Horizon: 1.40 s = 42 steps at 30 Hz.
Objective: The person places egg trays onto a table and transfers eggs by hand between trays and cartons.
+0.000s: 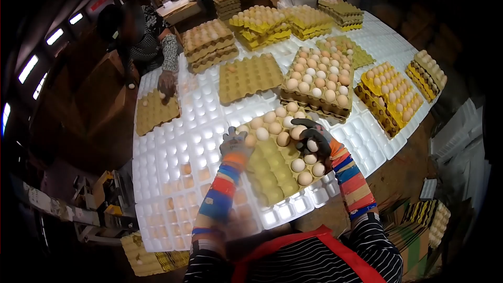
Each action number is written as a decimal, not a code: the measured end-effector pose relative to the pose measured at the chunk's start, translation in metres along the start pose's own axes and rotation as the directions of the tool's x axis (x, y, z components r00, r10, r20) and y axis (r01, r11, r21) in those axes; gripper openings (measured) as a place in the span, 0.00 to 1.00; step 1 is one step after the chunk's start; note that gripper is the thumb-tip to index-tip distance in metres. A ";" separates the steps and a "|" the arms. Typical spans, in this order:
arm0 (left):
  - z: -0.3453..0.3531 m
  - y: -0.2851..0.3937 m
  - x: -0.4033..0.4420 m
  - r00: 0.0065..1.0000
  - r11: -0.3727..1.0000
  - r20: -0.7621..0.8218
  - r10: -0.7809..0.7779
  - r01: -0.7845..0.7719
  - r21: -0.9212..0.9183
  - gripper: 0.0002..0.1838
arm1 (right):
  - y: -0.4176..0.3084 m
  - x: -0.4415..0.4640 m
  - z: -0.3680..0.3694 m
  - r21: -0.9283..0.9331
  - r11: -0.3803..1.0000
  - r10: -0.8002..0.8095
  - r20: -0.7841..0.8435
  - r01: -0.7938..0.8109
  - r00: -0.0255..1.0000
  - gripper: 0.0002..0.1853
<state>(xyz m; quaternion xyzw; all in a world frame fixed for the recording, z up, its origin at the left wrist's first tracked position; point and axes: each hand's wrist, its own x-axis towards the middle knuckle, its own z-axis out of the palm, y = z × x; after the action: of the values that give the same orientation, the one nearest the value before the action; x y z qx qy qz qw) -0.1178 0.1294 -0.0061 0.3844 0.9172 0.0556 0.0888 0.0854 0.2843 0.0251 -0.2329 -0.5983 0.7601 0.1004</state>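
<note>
An egg tray (270,175) lies in front of me, with eggs along its far and right sides and bare cups at its near left. My right hand (317,139), in a dark glove, curls its fingers around an egg (313,145) over the tray's right side. Another egg (298,132) shows beneath those fingers. At the tray's left edge is my left hand (234,142) in a grey glove, fingers spread, close beside an egg (250,140). Whether it touches that egg I cannot tell.
White moulded trays (199,120) cover the table, some with eggs underneath. A full egg stack (319,81) stands just beyond my tray, with yellow trays (390,97) to its right. Across at the left, a person's hand (166,84) is over another tray (157,111).
</note>
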 end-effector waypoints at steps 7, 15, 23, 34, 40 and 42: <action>-0.005 -0.055 -0.044 0.977 -0.294 -0.011 0.213 0.054 -0.954 0.25 | 0.022 0.055 0.030 -0.988 -0.153 -0.314 0.056 0.008 0.948 0.23; 0.011 -0.165 -0.149 0.946 -0.774 0.083 0.315 0.306 -0.554 0.18 | 0.015 0.076 0.031 -0.948 -0.224 -0.321 0.292 0.227 0.901 0.17; 0.081 -0.328 -0.358 0.652 0.338 -0.181 -0.736 0.122 -0.933 0.23 | 0.031 0.064 0.057 -0.921 0.325 -0.421 0.061 0.213 0.905 0.24; 0.053 -0.401 -0.344 0.508 0.588 -0.299 -0.808 0.720 -0.368 0.20 | 0.116 0.026 0.454 -0.483 0.512 0.005 0.829 0.711 0.559 0.30; 0.050 -0.443 -0.320 0.699 0.565 -0.019 -0.715 0.561 -0.605 0.18 | 0.207 0.007 0.546 -0.487 0.148 0.080 0.873 0.861 0.480 0.26; 0.085 -0.469 -0.314 0.648 0.245 -0.076 -0.758 0.175 -0.954 0.17 | 0.203 0.018 0.550 -0.577 0.224 0.097 0.815 0.785 0.571 0.24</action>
<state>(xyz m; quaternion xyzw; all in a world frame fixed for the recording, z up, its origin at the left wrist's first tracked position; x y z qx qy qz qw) -0.2105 -0.4195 -0.1311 -0.0675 0.7943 0.6029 0.0322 -0.1655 -0.2362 -0.0768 0.2308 -0.9370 0.2410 -0.1038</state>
